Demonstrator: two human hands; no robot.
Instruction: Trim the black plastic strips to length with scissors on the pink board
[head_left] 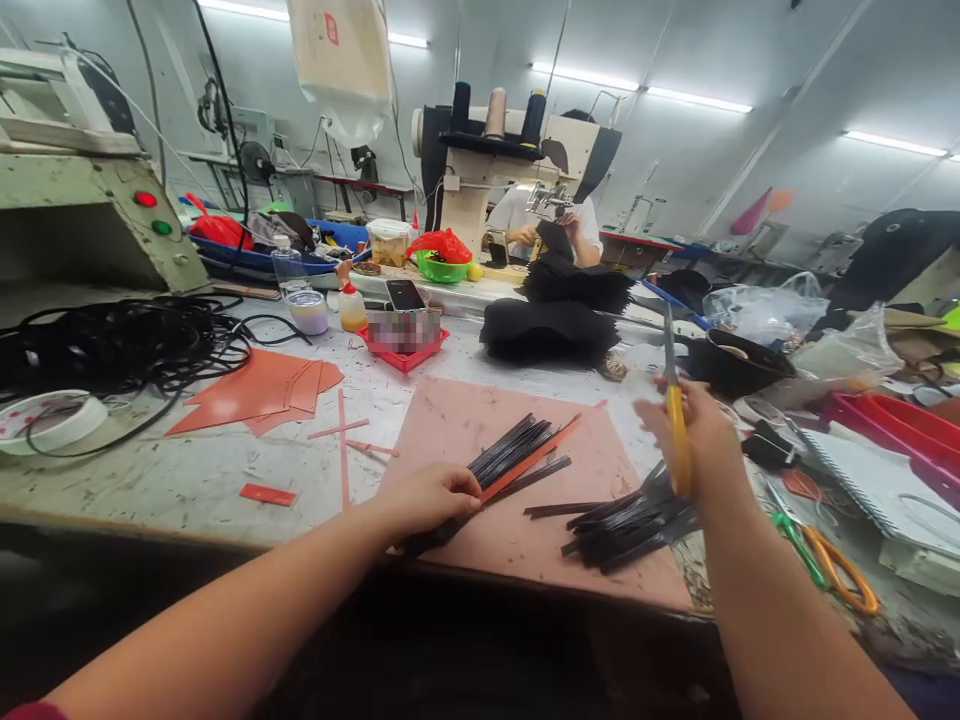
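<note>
Handling and grip: black strip bundle [517, 450]

Head view.

Handling (judged from appearance): probably light in weight, thin and flexible along the length, stiffer when gathered tightly. Smooth, glossy surface; likely to slide strip against strip under loose pressure. Not apparently fragile. Best held close to the near end, thumb and fingers wrapped across the full width, including the orange strip [529, 462] laid along the right flank. Avoid gripping a few outer strips only; risk of inner strips slipping out lengthwise.

Grip, left hand [435, 495]: closed around the near part of the bundle, thumb and fingertips drawn together. Short dark ends visible below the palm; longer free length beyond the fingers, slightly fanned, pointing away and to the right. Exact finger pressure: cannot tell.

Grip, right hand [705, 425]: closed on yellow-handled scissors [679, 440], raised above the table with blades pointing away. Somewhat blurred; blade opening: cannot tell.

Position: bundle slanted across the left half of the pink mat [465, 410], in contact with the left hand and well apart from the scissors. Loose strip pile [634, 525] on the right part of the mat, apart from the bundle, just beside the right forearm and partly hidden behind it.
</note>
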